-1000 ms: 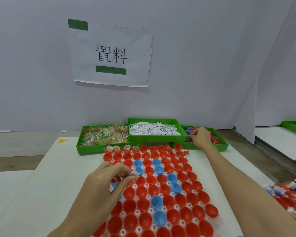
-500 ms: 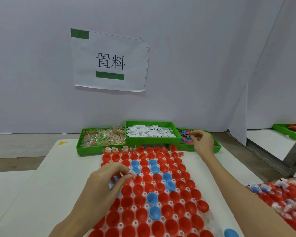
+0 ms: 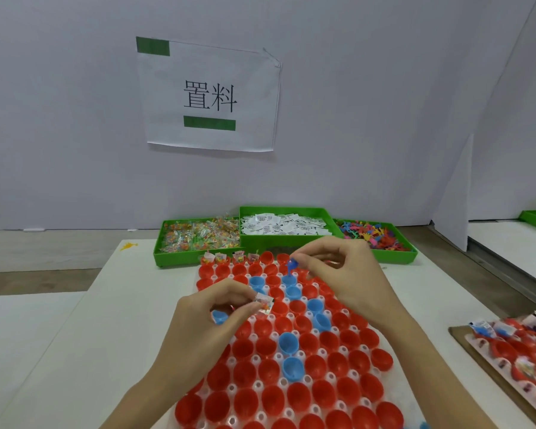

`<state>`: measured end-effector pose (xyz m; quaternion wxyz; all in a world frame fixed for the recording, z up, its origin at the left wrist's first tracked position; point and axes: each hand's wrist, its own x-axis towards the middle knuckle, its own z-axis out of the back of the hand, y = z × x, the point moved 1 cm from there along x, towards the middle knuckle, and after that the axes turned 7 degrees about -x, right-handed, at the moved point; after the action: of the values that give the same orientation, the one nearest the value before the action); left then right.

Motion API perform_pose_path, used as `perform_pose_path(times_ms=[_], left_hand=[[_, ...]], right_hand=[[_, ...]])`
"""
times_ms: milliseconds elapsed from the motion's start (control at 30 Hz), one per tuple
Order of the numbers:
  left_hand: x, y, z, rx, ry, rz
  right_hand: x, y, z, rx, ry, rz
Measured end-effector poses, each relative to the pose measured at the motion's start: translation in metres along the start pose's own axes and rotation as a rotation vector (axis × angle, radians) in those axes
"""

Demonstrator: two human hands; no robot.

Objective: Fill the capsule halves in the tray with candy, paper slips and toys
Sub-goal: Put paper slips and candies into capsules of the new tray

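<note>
White tabletop (image 3: pixel 75 351) carries our capsule tray (image 3: pixel 291 351). Our left hand (image 3: pixel 205 329) pinches a crinkly candy packet (image 3: pixel 264 303); our right hand (image 3: pixel 344 274) pinches a light blue toy (image 3: pixel 291 265) over the far rows.

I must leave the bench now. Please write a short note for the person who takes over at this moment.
Left hand pinches a candy packet over the capsule tray.
Right hand pinches a small blue toy above the far rows.
Supplies at the back: candy bin, paper slip bin, toy bin.
Done: only four far-left halves hold candy.
Left: nearly all halves look empty; candy, slips and toys still to go in.
</note>
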<state>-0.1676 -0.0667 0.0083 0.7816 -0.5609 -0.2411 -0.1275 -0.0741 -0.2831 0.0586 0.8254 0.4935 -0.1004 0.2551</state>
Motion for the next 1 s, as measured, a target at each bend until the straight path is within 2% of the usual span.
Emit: perform_pose_path(times_ms=[200, 467, 567, 800, 1000], left_hand=[[0.0, -0.001, -0.001, 0.061, 0.018, -0.075], [-0.003, -0.003, -0.006, 0.252, 0.079, -0.213], [-0.003, -0.003, -0.005, 0.25, 0.029, -0.204], [-0.001, -0.003, 0.0, 0.403, 0.029, -0.395], [-0.003, -0.002, -0.005, 0.325, -0.013, -0.402]], right_hand=[[-0.019, 0.005, -0.021, -0.073, 0.204, 0.063], [-0.029, 0.011, -0.036, -0.339, 0.231, 0.289], [-0.031, 0.013, -0.033, -0.278, 0.25, 0.265], [-0.03, 0.011, -0.028, -0.123, 0.348, 0.162], [-0.029, 0.009, -0.025, 0.016, 0.412, 0.115]])
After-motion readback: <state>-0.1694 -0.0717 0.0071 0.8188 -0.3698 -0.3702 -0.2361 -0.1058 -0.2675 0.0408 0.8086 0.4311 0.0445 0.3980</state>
